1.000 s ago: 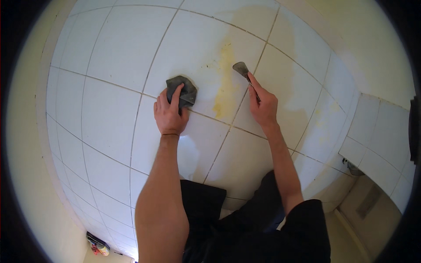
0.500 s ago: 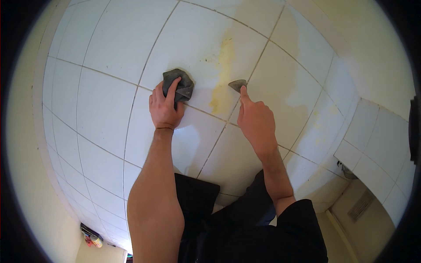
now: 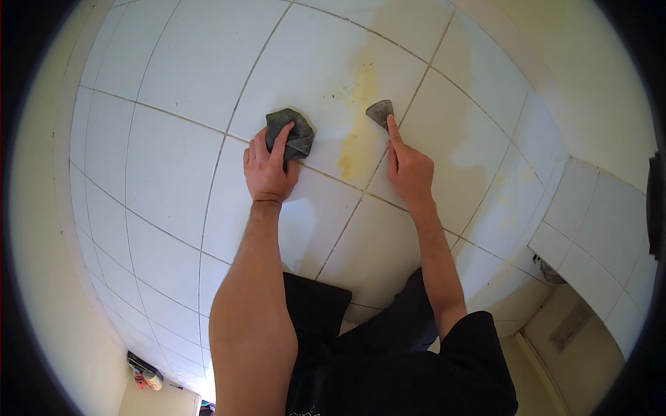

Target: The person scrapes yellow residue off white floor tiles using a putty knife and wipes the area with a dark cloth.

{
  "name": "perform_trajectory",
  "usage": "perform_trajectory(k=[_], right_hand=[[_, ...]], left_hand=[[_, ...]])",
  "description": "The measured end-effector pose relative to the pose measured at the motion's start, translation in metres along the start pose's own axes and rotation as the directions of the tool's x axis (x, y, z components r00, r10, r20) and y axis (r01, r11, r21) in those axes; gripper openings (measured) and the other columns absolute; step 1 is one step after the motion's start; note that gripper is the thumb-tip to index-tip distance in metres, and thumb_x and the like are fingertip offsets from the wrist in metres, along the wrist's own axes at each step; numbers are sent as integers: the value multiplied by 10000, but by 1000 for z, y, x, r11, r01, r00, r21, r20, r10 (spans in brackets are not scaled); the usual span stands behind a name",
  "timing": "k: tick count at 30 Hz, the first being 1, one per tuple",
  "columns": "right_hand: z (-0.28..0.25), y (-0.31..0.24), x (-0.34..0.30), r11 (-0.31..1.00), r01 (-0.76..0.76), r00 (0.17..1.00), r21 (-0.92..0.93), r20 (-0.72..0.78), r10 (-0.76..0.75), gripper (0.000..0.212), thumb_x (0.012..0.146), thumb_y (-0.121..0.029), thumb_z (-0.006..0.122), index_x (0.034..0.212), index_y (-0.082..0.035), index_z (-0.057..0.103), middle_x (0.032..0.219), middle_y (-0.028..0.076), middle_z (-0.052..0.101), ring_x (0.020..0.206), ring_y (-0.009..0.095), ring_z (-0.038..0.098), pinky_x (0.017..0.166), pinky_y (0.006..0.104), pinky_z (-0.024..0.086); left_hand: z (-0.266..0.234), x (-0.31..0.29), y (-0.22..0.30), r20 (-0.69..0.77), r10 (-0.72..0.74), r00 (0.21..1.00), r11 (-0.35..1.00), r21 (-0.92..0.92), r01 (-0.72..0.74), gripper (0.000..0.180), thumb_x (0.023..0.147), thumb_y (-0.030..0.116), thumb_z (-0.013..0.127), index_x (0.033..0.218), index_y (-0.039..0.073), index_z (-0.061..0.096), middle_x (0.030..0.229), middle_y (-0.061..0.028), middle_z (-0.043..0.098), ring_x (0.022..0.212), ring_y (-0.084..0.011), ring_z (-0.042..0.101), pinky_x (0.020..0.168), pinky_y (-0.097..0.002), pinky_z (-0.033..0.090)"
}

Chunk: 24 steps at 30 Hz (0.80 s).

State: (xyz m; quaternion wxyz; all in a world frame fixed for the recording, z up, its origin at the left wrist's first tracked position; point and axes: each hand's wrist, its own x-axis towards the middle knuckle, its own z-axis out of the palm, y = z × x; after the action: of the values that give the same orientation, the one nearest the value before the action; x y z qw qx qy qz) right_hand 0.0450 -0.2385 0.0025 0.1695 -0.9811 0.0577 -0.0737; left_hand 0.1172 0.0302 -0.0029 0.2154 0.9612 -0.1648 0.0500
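Observation:
My left hand is closed on a folded dark grey cloth, pressed against white tiles. To its right, my right hand grips a small scraper with a grey, wedge-shaped blade; its handle is hidden in the fist. My index finger is stretched along the tool toward the blade. A yellow stain runs down the tile between my hands, with small dark specks beside its upper part. The scraper's blade is at the right edge of this stain.
Paler yellow spots mark tiles farther right. A tiled ledge juts out at the right, with a dark metal fitting under its near corner. Several small items, including a bottle, lie at the lower left.
My right hand and the scraper have moved up, and the blade has turned to point more upward. The left hand stays on the cloth, at the same spot on the tiles.

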Motion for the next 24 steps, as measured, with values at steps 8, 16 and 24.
perform_trajectory(k=[8,16,24], right_hand=[[-2,-14,-11,979,-79,994,189,-52,91,525,914,-82,641,1429,-154,565,631,51,558,503,200,518,474,337,427],[-5,-23,-16,969,-27,999,246,-37,37,518,901,-69,646,1412,-105,569,635,46,568,508,199,534,484,336,442],[8,-25,-13,994,-41,999,106,-31,45,600,882,-74,642,1465,-146,520,553,45,496,448,204,472,445,348,403]], left_hand=[[-2,-1,-4,11,4,1000,1000,-24,-4,688,680,94,666,1342,270,603,1260,-106,548,1107,-298,561,897,-415,455],[-2,-1,-2,16,-2,1000,1000,-11,2,697,679,84,657,1348,271,596,1267,-103,544,1117,-301,559,918,-419,454],[-1,0,2,13,-6,1000,1000,-4,6,687,687,83,635,1347,269,596,1266,-111,543,1131,-303,557,947,-420,447]])
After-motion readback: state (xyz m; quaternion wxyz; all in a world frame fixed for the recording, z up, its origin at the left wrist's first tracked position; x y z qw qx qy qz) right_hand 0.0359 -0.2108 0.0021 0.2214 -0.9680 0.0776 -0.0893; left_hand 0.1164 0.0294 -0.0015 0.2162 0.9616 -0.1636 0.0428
